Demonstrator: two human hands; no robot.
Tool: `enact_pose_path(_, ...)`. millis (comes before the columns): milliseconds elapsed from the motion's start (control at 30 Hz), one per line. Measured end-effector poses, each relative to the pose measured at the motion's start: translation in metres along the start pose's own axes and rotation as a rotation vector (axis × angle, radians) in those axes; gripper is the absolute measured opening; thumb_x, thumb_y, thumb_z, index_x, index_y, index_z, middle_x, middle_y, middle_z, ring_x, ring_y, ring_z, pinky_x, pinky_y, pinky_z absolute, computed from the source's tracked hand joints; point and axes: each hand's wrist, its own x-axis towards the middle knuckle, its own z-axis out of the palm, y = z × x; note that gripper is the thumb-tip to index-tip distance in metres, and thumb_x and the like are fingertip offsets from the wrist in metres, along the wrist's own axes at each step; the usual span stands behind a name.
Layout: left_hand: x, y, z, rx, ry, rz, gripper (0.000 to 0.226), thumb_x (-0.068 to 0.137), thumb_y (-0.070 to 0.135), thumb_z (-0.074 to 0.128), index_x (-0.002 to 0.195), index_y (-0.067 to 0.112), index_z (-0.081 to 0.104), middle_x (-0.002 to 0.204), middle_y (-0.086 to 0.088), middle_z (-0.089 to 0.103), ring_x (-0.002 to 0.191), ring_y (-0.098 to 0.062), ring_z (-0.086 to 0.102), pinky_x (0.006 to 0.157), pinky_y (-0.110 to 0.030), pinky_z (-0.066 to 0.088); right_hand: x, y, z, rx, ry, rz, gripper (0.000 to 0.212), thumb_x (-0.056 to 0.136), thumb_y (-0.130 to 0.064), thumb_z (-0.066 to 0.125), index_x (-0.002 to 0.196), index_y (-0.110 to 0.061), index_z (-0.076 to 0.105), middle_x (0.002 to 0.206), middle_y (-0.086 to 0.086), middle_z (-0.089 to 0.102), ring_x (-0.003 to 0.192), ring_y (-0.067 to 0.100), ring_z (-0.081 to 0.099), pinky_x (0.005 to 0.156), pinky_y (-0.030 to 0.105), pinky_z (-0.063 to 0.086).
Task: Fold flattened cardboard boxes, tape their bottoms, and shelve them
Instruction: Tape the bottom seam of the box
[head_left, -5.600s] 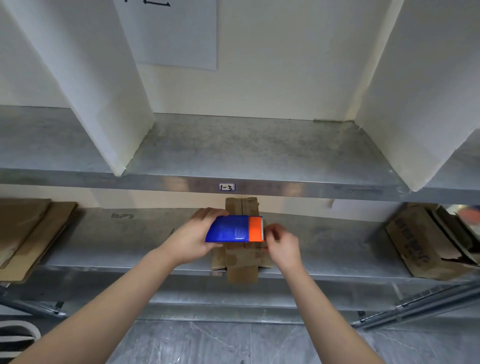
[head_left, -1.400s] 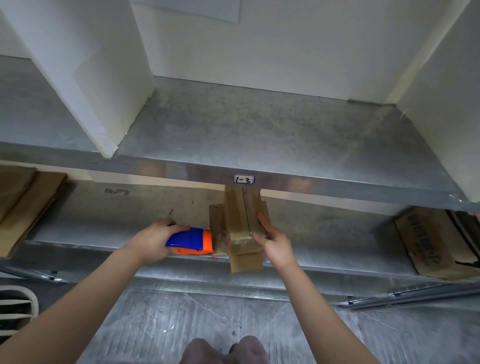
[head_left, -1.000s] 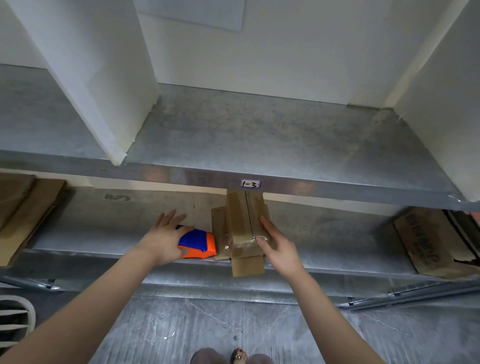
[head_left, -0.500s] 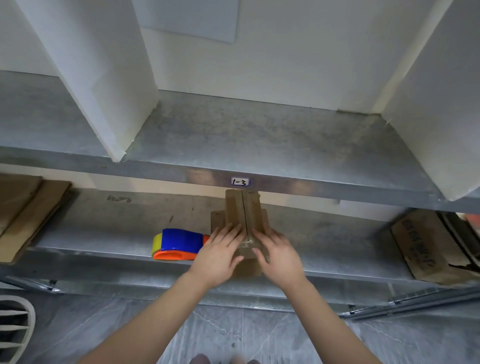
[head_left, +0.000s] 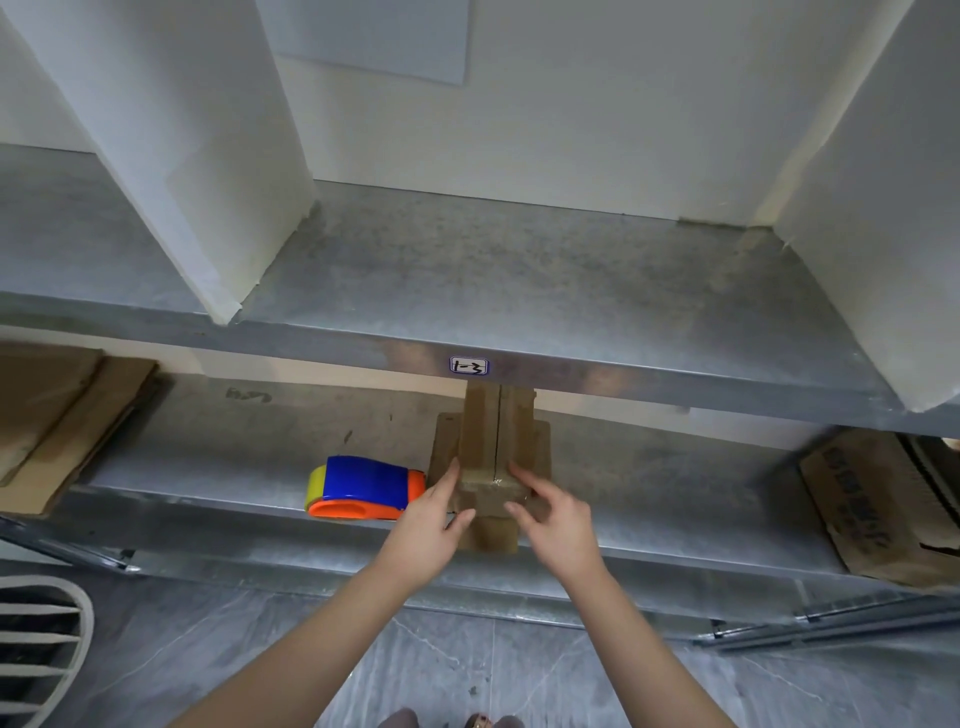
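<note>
Both hands are on the small cardboard box (head_left: 497, 462) that stands on the lower shelf (head_left: 675, 499), right between them. The left hand (head_left: 426, 530) lies open against its left side, fingers straight, thumb toward the near face. The right hand (head_left: 558, 525) is half curled on the right corner, fingertips pressing what looks like shiny tape there; neither hand has really closed around it.

The box looks light and fairly stiff, but thin card dents easily, so I'd guess a flat-palmed squeeze on the two side walls suits it better than pinching a flap. Its near end sticks out past the shelf lip, which gives the fingers something to get under.

Just left of the left hand lies the blue and orange tape dispenser (head_left: 363, 488), almost touching the wrist side. The upper shelf edge (head_left: 571, 374) hangs close over the box's far end, so it should come toward the person before going up. To the right of the right hand the shelf is bare until a printed carton (head_left: 862, 499).
</note>
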Motion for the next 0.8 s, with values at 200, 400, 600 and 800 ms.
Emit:
enact_pose_path(200,0.019,0.004,0.0,0.105,0.128,-0.006,0.058,0.094,0.039,0.056,0.147,0.037,0.032,0.099,-0.002,0.07,0.089,-0.017,0.065,0.079,-0.028,0.053,0.008,-0.001,-0.003,-0.014,0.057,0.058,0.034,0.082,-0.028,0.076,0.115,-0.036,0.07,0.092,-0.021,0.07,0.08,-0.004,0.061,0.071,0.0,0.039)
enact_pose_path(400,0.041,0.0,0.002,0.271,0.192,0.153,0.042,0.092,0.029,0.062,0.133,0.03,0.056,0.104,-0.004,0.073,0.087,-0.023,0.07,0.076,-0.032,0.057,0.012,0.001,0.007,-0.066,0.126,0.053,0.03,0.086,-0.026,0.071,0.115,-0.033,0.07,0.105,-0.018,0.071,0.081,-0.001,0.063,0.079,0.012,0.049)
enact_pose_path(600,0.052,-0.002,-0.032,0.205,-0.169,0.16,0.059,0.088,0.022,0.068,0.142,0.029,0.045,0.12,0.007,0.064,0.103,-0.008,0.061,0.084,-0.008,0.042,0.029,0.003,-0.031,-0.007,-0.192,0.052,0.05,0.08,-0.002,0.072,0.12,-0.031,0.067,0.103,-0.023,0.058,0.094,-0.004,0.058,0.083,0.0,0.039)
enact_pose_path(800,0.072,-0.002,-0.046,0.157,-0.242,0.161,0.055,0.088,0.004,0.065,0.134,0.032,0.053,0.104,0.019,0.052,0.094,-0.002,0.051,0.076,0.002,0.034,0.043,0.002,-0.042,-0.105,-0.187,0.012,0.041,0.083,-0.008,0.073,0.112,-0.038,0.068,0.105,-0.017,0.061,0.096,-0.004,0.056,0.088,0.005,0.041)
